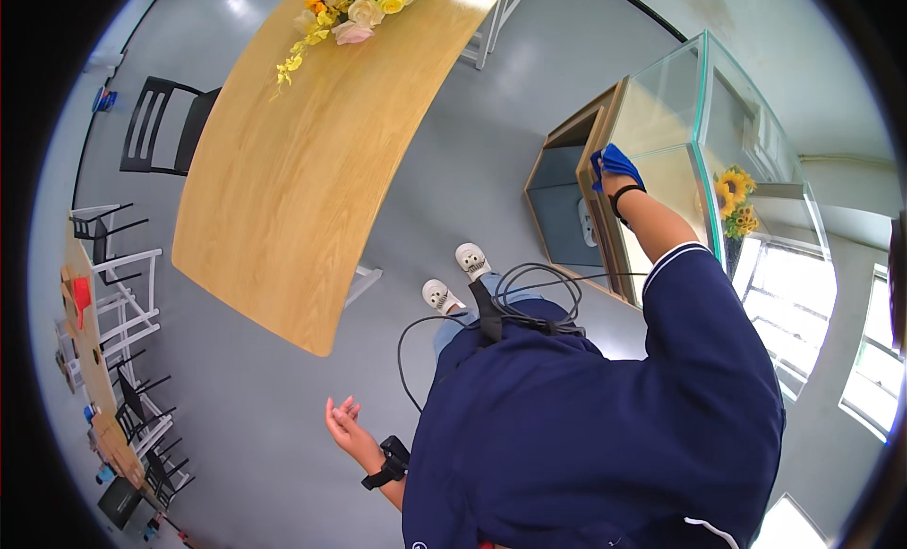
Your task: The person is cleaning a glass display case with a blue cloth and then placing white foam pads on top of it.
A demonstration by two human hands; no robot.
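Note:
Out to the right, my right hand (pixel 616 183) is closed on a blue cloth (pixel 621 162), which bunches up around the fingers and hides most of them. The cloth is at the wooden edge of a cabinet (pixel 612 230), just below its glass display case (pixel 697 145). Whether it presses on the wood or the glass, I cannot tell. Down on the left, my left hand (pixel 350 430) hangs in the air beside my body, fingers loosely bent and apart, holding nothing. A black device is strapped to that wrist.
A long wooden table (pixel 312 162) with a bunch of artificial flowers (pixel 351 10) stands ahead to the left, a black chair (pixel 170 124) behind it. Sunflowers (pixel 734 199) show at the glass case. A dark cable (pixel 553 275) loops at my waist. More chairs line the far left.

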